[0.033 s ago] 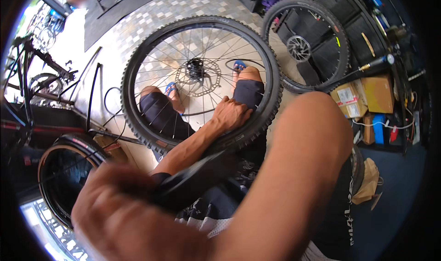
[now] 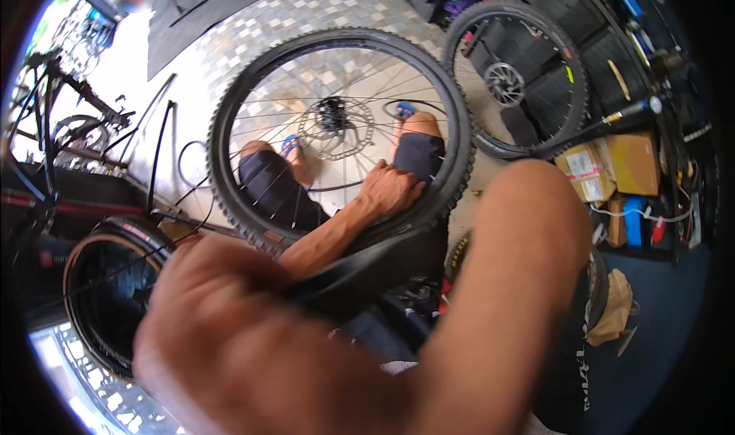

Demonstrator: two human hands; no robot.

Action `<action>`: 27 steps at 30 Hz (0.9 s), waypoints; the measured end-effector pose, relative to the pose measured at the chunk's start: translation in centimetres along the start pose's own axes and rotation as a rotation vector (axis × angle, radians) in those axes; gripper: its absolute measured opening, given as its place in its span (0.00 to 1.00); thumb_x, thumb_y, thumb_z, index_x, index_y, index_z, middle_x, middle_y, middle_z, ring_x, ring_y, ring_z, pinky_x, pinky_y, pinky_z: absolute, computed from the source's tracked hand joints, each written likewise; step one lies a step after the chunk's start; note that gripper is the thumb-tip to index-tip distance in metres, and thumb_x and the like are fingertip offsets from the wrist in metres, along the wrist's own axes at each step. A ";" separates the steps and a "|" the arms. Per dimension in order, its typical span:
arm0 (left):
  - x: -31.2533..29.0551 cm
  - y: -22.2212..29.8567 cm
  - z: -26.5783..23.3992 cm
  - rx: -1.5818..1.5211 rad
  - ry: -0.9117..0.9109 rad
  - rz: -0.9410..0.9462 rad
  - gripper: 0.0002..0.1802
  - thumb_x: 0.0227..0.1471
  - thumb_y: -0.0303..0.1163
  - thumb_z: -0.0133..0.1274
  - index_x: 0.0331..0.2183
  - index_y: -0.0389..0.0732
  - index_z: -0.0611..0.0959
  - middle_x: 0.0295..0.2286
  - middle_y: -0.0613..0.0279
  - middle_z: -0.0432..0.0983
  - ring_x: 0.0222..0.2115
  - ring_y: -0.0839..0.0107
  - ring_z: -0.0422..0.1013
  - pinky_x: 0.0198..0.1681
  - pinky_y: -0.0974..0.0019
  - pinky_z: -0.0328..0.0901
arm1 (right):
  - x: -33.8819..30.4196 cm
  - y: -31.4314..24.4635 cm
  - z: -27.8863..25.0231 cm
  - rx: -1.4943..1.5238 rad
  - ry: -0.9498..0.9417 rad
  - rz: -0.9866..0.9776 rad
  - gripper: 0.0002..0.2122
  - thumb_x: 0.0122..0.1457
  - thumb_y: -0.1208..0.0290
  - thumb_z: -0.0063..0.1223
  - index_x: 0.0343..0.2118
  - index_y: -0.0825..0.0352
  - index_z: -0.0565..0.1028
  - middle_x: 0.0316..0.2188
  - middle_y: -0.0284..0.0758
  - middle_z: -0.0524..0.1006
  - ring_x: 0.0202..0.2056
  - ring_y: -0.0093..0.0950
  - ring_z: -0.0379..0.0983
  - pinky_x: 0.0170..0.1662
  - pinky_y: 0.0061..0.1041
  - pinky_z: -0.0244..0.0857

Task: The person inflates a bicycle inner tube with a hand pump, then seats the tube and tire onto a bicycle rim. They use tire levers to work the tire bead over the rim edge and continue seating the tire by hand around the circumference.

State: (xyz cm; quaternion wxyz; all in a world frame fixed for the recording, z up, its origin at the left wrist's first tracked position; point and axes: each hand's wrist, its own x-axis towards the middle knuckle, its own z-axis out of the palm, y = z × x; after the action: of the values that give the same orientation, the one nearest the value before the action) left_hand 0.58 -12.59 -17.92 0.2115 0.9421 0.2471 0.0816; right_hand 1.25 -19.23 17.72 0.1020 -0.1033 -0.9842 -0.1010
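Head view, wheel [image 2: 337, 129] upright at centre over the knees, left hand [image 2: 392, 188] reaching through the spokes, grip closed on the tyre [image 2: 459, 167] at the near right rim, right hand [image 2: 230, 328] blurred near, gripping a black tube [image 2: 360, 278], second wheel [image 2: 521, 75] far right

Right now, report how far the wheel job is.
Done: the wheel is off any bike, held upright. In hand: the left hand grips the tyre; the right hand holds a rubber strip lifted clear. Left: most of the tyre sits on the wheel.

near hand [image 2: 230, 320] blurred, forearm [image 2: 498, 305] hiding tyre's [image 2: 230, 114] lower right
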 end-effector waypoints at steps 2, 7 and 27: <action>0.0 0.3 -0.1 -0.004 -0.020 -0.014 0.22 0.64 0.50 0.51 0.29 0.45 0.88 0.27 0.51 0.84 0.33 0.55 0.81 0.48 0.51 0.67 | -0.3 -0.9 -0.3 -0.045 0.037 0.015 0.07 0.54 0.70 0.60 0.33 0.67 0.80 0.30 0.37 0.77 0.32 0.35 0.76 0.38 0.35 0.74; 0.2 0.3 0.1 0.006 -0.034 -0.043 0.23 0.64 0.50 0.50 0.28 0.45 0.88 0.27 0.50 0.84 0.34 0.54 0.80 0.47 0.49 0.67 | -0.7 -0.9 -0.2 -0.123 0.118 0.025 0.07 0.53 0.70 0.59 0.31 0.67 0.80 0.29 0.36 0.75 0.31 0.34 0.74 0.39 0.36 0.74; 0.2 -2.2 -1.7 -0.146 -0.022 0.038 0.11 0.55 0.42 0.57 0.31 0.44 0.81 0.31 0.60 0.79 0.33 0.60 0.74 0.43 0.55 0.63 | -16.0 19.4 39.4 1.399 1.326 1.510 0.10 0.62 0.77 0.65 0.43 0.64 0.76 0.34 0.29 0.78 0.34 0.19 0.75 0.38 0.20 0.69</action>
State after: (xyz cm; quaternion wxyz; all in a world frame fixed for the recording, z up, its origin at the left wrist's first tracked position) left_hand -0.66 -10.15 -17.33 0.2810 0.9295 0.2203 0.0930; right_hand 13.83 5.05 -20.15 0.6501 -0.4998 -0.2765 0.5011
